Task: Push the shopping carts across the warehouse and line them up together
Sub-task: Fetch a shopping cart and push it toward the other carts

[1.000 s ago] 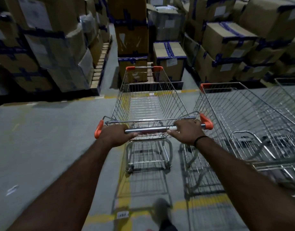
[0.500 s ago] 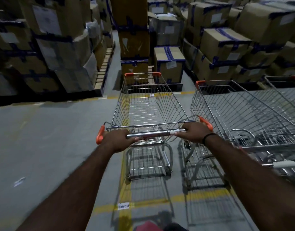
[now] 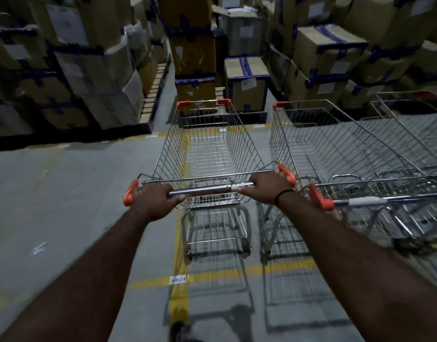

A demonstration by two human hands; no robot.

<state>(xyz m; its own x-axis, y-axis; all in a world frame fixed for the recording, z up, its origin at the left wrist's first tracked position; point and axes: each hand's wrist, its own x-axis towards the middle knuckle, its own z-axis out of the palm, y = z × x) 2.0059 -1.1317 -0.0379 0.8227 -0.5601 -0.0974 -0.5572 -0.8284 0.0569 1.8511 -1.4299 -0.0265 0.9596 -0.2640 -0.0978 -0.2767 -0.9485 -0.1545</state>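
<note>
Silver wire orange-cornered shopping cart (image 3: 207, 154) has rolled up just left of the parked silver wire cart (image 3: 335, 154), fronts now nearly level; left hand (image 3: 156, 201) and right hand (image 3: 266, 187) clench its chrome handlebar (image 3: 207, 191); lining-up looks close

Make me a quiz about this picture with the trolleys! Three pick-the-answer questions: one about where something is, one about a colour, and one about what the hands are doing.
1. Where does the nearest parked cart stand from the pushed cart?
A. on its right
B. on its left
C. stacked on top

2. What colour are the pushed cart's handle end caps?
A. blue
B. orange
C. green

3. What are the left hand and right hand doing?
A. both grip the handle bar
B. only one grips it
C. both hang free

Answers:
1 A, its basket sits just right of the pushed one.
2 B, both bar ends show orange.
3 A, each hand wraps round the bar.
</note>
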